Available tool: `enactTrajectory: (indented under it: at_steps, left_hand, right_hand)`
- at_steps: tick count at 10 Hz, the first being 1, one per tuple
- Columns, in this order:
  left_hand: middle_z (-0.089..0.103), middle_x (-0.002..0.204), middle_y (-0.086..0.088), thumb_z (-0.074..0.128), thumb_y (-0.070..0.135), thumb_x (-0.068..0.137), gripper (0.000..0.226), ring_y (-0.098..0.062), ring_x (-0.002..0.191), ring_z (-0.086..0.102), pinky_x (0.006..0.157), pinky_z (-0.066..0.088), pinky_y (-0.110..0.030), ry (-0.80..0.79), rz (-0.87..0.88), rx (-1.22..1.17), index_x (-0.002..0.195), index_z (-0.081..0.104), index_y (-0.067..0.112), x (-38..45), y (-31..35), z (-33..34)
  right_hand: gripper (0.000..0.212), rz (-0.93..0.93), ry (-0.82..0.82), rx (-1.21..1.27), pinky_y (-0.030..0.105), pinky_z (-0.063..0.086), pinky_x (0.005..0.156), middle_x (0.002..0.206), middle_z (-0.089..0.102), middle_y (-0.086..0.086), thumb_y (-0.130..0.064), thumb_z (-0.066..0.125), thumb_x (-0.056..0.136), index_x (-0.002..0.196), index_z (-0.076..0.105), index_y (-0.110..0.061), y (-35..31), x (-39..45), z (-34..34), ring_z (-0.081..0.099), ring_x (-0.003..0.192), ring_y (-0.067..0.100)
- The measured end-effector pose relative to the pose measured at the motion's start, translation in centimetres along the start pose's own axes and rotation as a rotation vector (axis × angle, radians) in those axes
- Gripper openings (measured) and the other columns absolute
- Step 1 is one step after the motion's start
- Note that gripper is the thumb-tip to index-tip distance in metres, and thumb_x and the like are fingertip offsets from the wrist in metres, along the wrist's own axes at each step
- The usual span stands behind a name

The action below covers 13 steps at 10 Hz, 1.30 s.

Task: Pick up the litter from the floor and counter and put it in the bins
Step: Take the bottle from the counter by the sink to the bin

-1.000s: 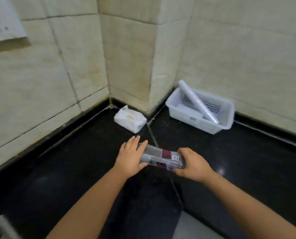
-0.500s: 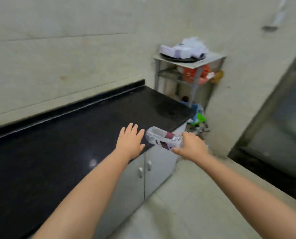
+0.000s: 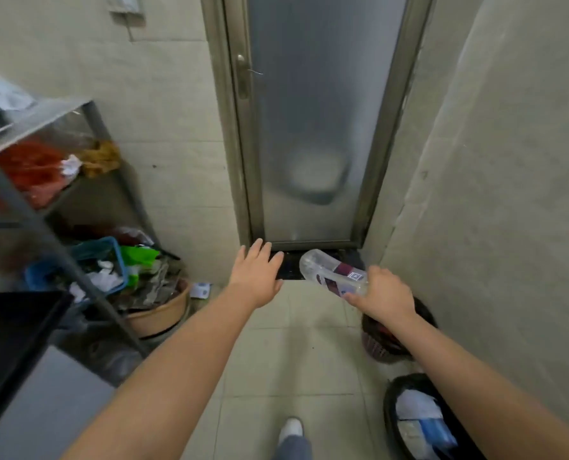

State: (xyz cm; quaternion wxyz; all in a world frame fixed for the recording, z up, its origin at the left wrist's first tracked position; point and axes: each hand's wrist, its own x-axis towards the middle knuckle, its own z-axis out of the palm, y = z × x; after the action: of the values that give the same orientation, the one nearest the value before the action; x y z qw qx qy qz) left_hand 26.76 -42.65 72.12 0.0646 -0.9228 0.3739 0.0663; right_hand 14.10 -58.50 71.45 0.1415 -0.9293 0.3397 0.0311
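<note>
The right hand [image 3: 384,302] is gripping one bottle [image 3: 333,272] above two bins [image 3: 374,340]; the left hand [image 3: 256,277] is hanging released.

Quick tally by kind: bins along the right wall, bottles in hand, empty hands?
Dark round bins: 2, the maroon slotted basket and the black bin holding litter
Clear plastic bottle: 1, in the right hand
Empty hands: 1, the left hand
Total: 4

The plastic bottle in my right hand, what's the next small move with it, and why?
Probably lower the right hand down and back toward the dark bin just beneath the wrist and release there. The clear bottle is held by one end, out over bare floor tiles, not over a bin. The left hand is open and empty. A second bin nearer the foot already holds litter.
</note>
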Motion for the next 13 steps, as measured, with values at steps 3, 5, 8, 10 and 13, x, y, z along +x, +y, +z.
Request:
enactTrajectory:
  at_steps: [3,5,8,10,13]
  left_hand:
    - [0.006,0.161,-0.009,0.037,0.037,0.1,0.06,-0.026,0.15,-0.001,0.121,0.006,-0.045,-0.228,0.282,0.025,0.151,0.013,0.017,25.9,8.9,3.5]
    - [0.006,0.161,-0.008,0.034,0.039,0.1,0.061,-0.026,0.149,0.0,0.121,0.006,-0.044,-0.381,0.438,0.082,0.151,0.01,0.019,35.7,16.8,9.7]
    - [0.027,0.155,-0.012,0.039,0.038,0.099,0.061,-0.027,0.144,0.023,0.115,0.028,-0.038,-0.57,0.374,0.034,0.148,0.02,0.008,49.6,24.7,25.4]
    - [0.031,0.15,-0.014,0.047,0.03,0.097,0.064,-0.03,0.135,0.034,0.105,0.039,-0.039,-0.701,0.336,-0.12,0.149,0.016,0.008,54.9,29.2,39.5]
    - [0.019,0.153,-0.012,0.038,0.011,0.1,0.059,-0.031,0.133,0.039,0.106,0.041,-0.039,-0.654,0.098,-0.454,0.151,0.01,0.012,54.4,32.9,52.1]
  right_hand:
    - [0.062,0.616,-0.134,0.24,0.039,0.048,0.093,0.126,0.056,0.021,-0.043,0.064,0.082,0.124,0.047,0.001,14.2,16.1,3.1,0.056,0.115,0.035]
    - [0.056,0.937,-0.309,0.399,0.04,0.044,0.098,0.132,0.05,0.026,-0.031,0.057,0.089,0.127,0.042,0.007,22.4,22.5,9.5,0.051,0.12,0.038]
    - [0.051,1.036,-0.419,0.479,0.046,0.04,0.1,0.135,0.043,0.026,-0.031,0.047,0.094,0.131,0.038,0.002,31.2,36.8,25.5,0.044,0.123,0.04]
    - [0.056,1.091,-0.487,0.501,0.045,0.043,0.098,0.141,0.027,0.028,-0.032,0.042,0.097,0.139,0.022,-0.002,35.7,42.7,38.0,0.043,0.121,0.045]
    - [0.059,1.009,-0.484,0.454,0.039,0.04,0.1,0.147,0.019,0.027,-0.009,0.046,0.094,0.146,0.017,-0.007,40.7,45.0,48.6,0.042,0.122,0.044]
